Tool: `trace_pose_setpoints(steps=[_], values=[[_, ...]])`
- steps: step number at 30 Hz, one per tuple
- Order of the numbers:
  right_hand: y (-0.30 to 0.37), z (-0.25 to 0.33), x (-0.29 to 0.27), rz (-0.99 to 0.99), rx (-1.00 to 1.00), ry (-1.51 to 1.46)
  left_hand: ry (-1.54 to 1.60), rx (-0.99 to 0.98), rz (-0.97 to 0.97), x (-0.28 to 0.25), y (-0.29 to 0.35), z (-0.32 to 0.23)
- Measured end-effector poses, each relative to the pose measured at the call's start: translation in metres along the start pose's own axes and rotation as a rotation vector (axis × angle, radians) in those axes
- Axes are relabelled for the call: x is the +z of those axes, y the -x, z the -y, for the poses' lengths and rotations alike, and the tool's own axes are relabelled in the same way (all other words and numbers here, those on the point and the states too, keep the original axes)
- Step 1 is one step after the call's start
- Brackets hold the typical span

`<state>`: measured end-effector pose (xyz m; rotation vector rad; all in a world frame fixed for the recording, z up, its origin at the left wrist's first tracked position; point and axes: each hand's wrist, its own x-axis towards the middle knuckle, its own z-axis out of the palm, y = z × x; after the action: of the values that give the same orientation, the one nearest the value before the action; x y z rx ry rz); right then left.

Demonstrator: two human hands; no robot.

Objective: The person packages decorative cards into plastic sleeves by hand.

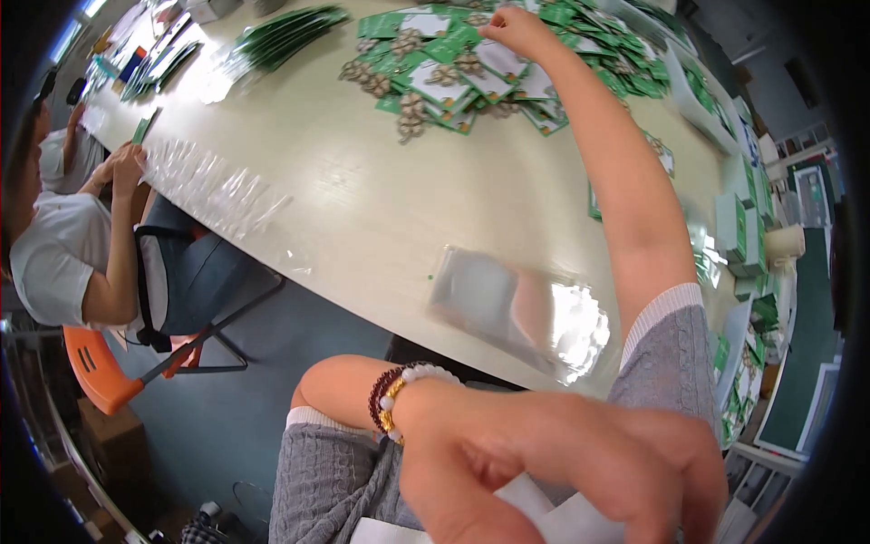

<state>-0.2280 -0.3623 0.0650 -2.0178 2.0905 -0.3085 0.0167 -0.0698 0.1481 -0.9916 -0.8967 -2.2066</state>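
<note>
My right hand (518,33) reaches to the far side of the table, over a heap of green-and-white cards (441,80). Its fingers are bent and pressed together at the heap; what they hold is too small to make out. Knobbly beige-grey pieces (410,118) lie on many of the cards. Close to the camera, my left hand (553,444) hangs over my lap with curved fingers apart from the thumb, nothing visible between them. Its fingertips run out of the lower edge. A beaded bracelet (388,399) circles that wrist. Beyond it, clear plastic bags (480,286) lie stacked on the table.
Loose clear bags (213,186) spread along the table's left edge. A fan of green packets (290,38) lies farther back. Boxes and trays (698,95) line the right side. At the left sits a person in white (77,249), by an orange chair back (100,370).
</note>
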Motion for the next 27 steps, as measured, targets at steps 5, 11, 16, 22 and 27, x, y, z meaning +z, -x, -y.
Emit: trace_pose_setpoints(steps=[5, 11, 16, 22, 27], values=[[-0.035, 0.01, 0.027, -0.133, -0.009, 0.063, 0.101, 0.068, -0.108, 0.005, 0.017, -0.011], [-0.033, -0.003, 0.007, 0.041, 0.031, -0.152, 0.3, 0.116, -0.196, 0.008, 0.026, -0.007], [0.05, 0.018, -0.06, 0.213, 0.186, -0.379, -0.515, -0.556, -0.284, -0.014, 0.063, 0.02], [0.195, -0.016, -0.106, 0.249, 0.317, -0.596, -1.94, -0.578, 0.088, -0.026, 0.105, 0.108], [0.304, -0.051, -0.097, 0.095, 0.417, -0.885, -2.213, -0.687, 0.185, -0.03, 0.112, 0.119]])
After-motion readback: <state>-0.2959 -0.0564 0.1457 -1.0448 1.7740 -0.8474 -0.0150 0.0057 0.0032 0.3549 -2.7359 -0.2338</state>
